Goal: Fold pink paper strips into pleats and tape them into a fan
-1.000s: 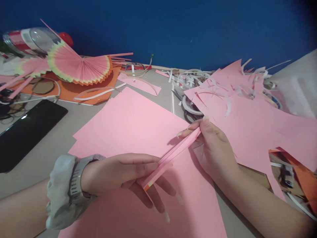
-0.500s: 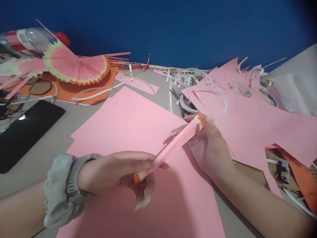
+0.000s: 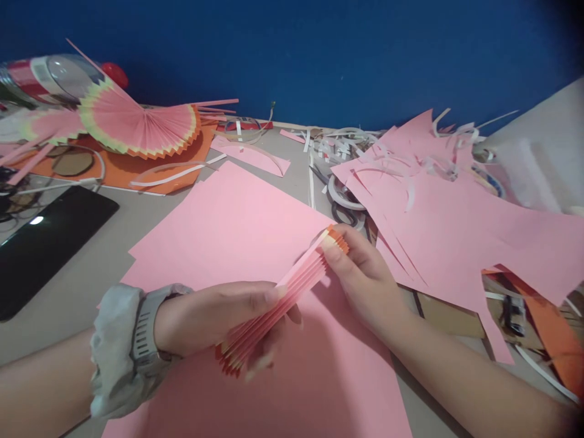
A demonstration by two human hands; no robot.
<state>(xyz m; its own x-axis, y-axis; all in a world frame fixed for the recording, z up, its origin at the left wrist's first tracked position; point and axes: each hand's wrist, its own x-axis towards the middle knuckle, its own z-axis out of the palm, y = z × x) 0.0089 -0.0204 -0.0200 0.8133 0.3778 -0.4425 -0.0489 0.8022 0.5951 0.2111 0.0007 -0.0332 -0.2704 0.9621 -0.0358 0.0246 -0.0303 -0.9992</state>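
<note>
A pleated paper strip [image 3: 292,287], pink with yellow and orange zigzag ends, slants between my two hands. My left hand [image 3: 228,310] grips its lower part, thumb on top and fingers curled beneath, partly hidden. At its upper end, my right hand [image 3: 365,274] pinches the orange tip between thumb and fingers. The pleats are slightly fanned toward the lower left. Below both hands lie pink paper sheets [image 3: 219,219], with my shadow across them.
A finished pleated fan [image 3: 146,128] leans at the back left, near a plastic bottle [image 3: 64,76]. A black phone [image 3: 55,243] lies at left. Cut pink paper [image 3: 447,225] and white paper strips [image 3: 342,143] clutter the right and back, before a blue wall [image 3: 292,55].
My right hand has moved left and down and now pinches the strip's upper end with the thumb on top. The strip has turned, showing its pleats, and its lower end has spread.
</note>
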